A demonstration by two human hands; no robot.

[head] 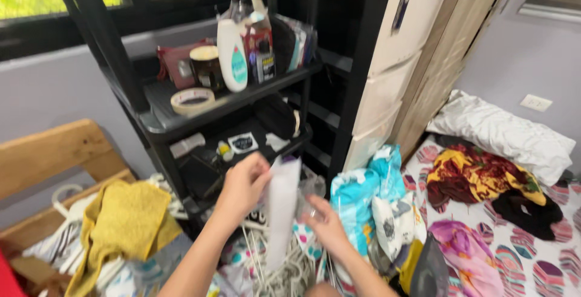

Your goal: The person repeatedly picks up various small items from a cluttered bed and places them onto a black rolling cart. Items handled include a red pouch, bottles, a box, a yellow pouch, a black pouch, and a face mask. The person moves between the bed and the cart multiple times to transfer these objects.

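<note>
So we've got our left hand [242, 188] pinching a white paper strip [282, 212], grip clamped on its top edge. Our right hand [327, 227] holds clear plastic [310, 197], grip closed, over white hangers [284, 273].

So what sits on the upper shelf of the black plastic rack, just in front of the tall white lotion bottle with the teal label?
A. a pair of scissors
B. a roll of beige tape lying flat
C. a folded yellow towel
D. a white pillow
B: the roll of beige tape lies flat near the front edge of the black plastic rack, left of and in front of the white lotion bottle.
</note>
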